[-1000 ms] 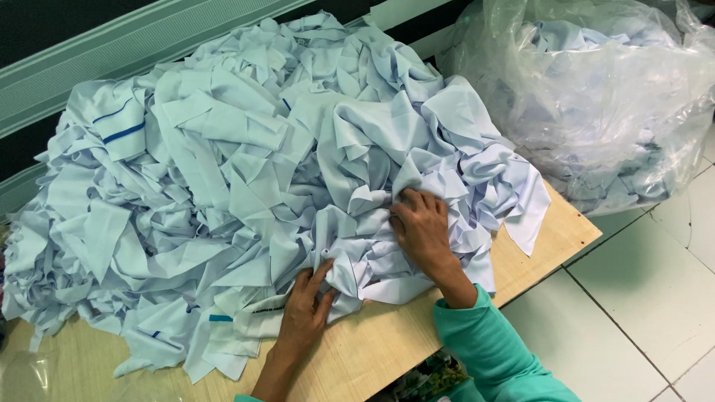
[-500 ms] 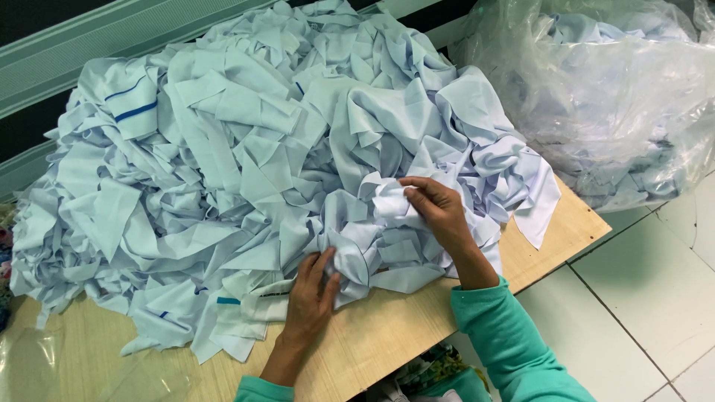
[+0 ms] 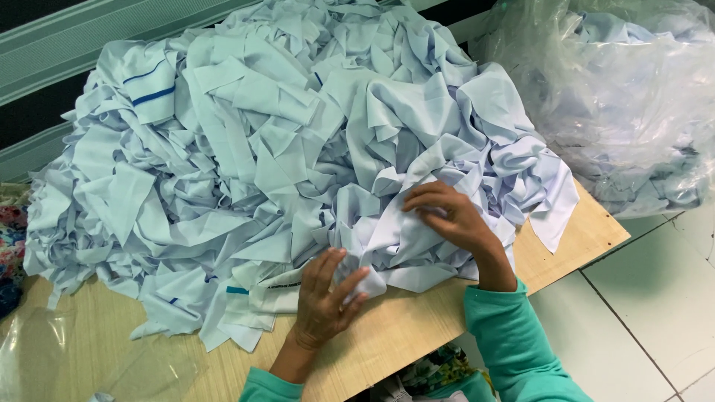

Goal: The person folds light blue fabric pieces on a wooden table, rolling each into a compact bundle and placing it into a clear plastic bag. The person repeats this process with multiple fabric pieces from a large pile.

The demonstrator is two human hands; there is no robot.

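A big heap of pale blue fabric pieces (image 3: 261,141) covers most of a wooden table (image 3: 395,335). My left hand (image 3: 325,298) lies at the heap's near edge, fingers curled over a bunched white-blue piece (image 3: 365,281). My right hand (image 3: 450,216) rests a little farther in, thumb and fingers pinching a fold of the same light cloth (image 3: 417,201). Both sleeves are teal green. A few pieces carry dark blue stripes (image 3: 153,95).
A large clear plastic bag (image 3: 633,104) stuffed with more pale blue fabric stands at the right, past the table corner. White tiled floor (image 3: 648,313) lies below it. A sheet of clear plastic (image 3: 67,357) sits on the table's near left. Patterned cloth (image 3: 11,238) shows at the left edge.
My right hand has shifted slightly left and closed its fingers on a fold. My left hand has slid right along the heap's edge and curled onto the bunched piece.
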